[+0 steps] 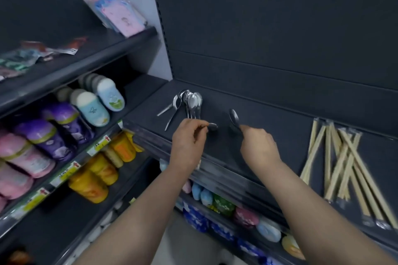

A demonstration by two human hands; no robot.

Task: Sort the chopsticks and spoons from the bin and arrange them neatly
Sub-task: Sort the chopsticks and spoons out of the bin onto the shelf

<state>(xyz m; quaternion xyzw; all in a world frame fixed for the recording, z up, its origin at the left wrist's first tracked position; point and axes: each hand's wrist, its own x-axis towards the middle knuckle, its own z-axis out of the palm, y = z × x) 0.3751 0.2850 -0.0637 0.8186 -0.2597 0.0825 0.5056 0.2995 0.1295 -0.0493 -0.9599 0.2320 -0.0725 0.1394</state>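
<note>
Several steel spoons point(190, 101) lie bunched on a dark shelf point(280, 127), bowls toward the back wall. My left hand point(188, 143) is just in front of that pile, pinching a spoon point(212, 126) whose bowl points right. My right hand point(258, 146) holds another spoon point(234, 118) by its handle, bowl raised toward the back left. A heap of wrapped wooden chopsticks point(342, 163) lies crosswise on the right part of the same shelf. No bin is in view.
Left shelves carry purple, pink and orange bottles point(53, 131) and blue-capped containers point(101, 101). Packets point(116, 13) sit on the top left shelf. Coloured packages point(224, 204) fill the shelf below. The dark back panel rises right behind the spoons.
</note>
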